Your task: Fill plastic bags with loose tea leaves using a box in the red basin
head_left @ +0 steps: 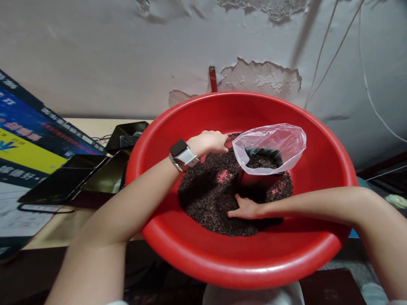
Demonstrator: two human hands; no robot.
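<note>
A large red plastic basin (318, 140) fills the middle of the view, with a heap of dark loose grains (210, 195) in its bottom. A clear plastic bag (276, 142) lines a dark cup standing in the grains; some grains lie inside it. My left hand (208, 142), with a white-strapped watch on the wrist, rests curled on the far side of the heap, left of the bag. My right hand (246, 208) lies flat on the grains just in front of the cup, fingers spread and pointing left.
A wooden table (85, 125) lies to the left, with dark tablets or trays (68, 178) and a printed blue and yellow poster (28, 140) on it. A peeling grey wall (127, 55) stands close behind the basin. Thin cables (330, 55) hang at the right.
</note>
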